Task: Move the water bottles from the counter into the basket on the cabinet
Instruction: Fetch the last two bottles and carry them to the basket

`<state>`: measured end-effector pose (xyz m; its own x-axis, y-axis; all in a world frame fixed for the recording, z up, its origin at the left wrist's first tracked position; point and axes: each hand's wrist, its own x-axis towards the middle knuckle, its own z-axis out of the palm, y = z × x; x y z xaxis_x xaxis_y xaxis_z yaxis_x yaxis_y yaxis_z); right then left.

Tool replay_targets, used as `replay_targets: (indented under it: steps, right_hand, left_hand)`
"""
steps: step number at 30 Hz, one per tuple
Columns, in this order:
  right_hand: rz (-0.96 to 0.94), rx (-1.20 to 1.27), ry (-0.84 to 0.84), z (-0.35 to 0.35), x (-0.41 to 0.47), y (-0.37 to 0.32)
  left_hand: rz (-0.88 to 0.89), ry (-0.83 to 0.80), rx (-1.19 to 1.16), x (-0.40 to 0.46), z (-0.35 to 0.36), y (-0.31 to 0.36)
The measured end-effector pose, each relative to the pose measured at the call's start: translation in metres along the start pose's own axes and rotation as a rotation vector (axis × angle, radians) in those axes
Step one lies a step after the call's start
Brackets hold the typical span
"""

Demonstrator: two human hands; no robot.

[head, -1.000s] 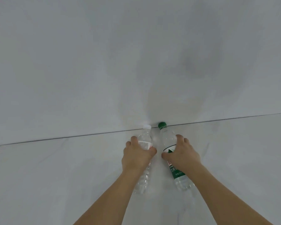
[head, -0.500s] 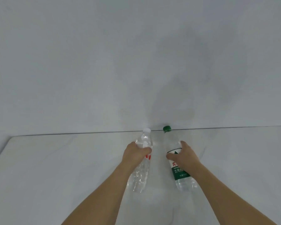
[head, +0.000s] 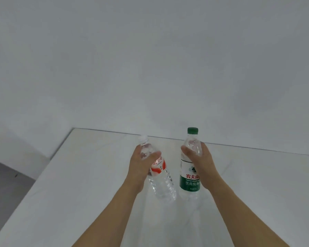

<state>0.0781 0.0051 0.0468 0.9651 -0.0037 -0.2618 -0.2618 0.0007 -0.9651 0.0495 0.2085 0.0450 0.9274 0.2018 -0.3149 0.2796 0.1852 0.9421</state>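
I see the white-capped bottle (head: 156, 168) tilted in my left hand (head: 141, 166), fingers wrapped round it, and the green-capped bottle (head: 190, 168) upright in my right hand (head: 202, 164). Both seem lifted above the desk (head: 78, 184), whose left edge lies well apart.

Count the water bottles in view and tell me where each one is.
2. The white-capped bottle is in the left hand; the green-capped bottle is in the right hand.

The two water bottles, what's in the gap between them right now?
Nothing. In the head view, only bare white counter shows between the white-capped bottle in the left hand and the green-capped bottle in the right hand.
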Motion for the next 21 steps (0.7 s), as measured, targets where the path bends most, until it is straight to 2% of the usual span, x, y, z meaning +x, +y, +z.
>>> replay_targets:
  steps: [4,10,15,21]
  right_hand:
    - [-0.111,0.048,-0.017,0.059,-0.045,-0.045]
    - [-0.268,0.035,-0.085,0.167,-0.126,-0.094]
    - [-0.388,-0.013,-0.145,0.27,-0.191,-0.117]
    - [-0.436,-0.028,-0.348,0.411,-0.263,-0.129]
  left_hand:
    - [0.179,0.145,-0.04,-0.043,-0.047,0.054]
    - [0.412,0.302,0.078,-0.117,-0.149,0.118]
    - [0.534,0.401,0.174,-0.185,-0.253,0.161]
    - [0.612,0.641,0.187,-0.27,-0.383,0.194]
